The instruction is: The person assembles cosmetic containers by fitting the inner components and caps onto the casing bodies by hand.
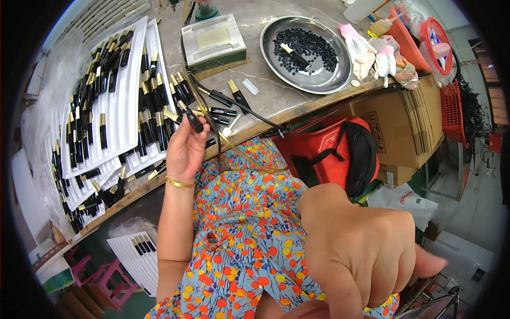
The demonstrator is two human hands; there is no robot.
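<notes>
My left hand [185,151] is closed around a black cosmetic tube [192,120] with a gold end, raised just above the near edge of the table. Around it lie more such tubes, among them a single upright-looking tube [239,97] to its right. My right hand [366,250] is lifted very close to the camera, away from the table. Its back faces up and its fingers are curled under, with one digit sticking out at the right. Whatever they might hold is hidden. A dark-rimmed pair of glasses [454,297] shows partly below that hand.
White ridged trays [125,139] crowded with tubes cover the left side. A steel dish [268,56] holds small black parts and one tube. Beyond the tubes stands a pale-topped box [215,40]; gloves [361,48] lie right. A red bag [332,149] and cartons [396,117] sit below.
</notes>
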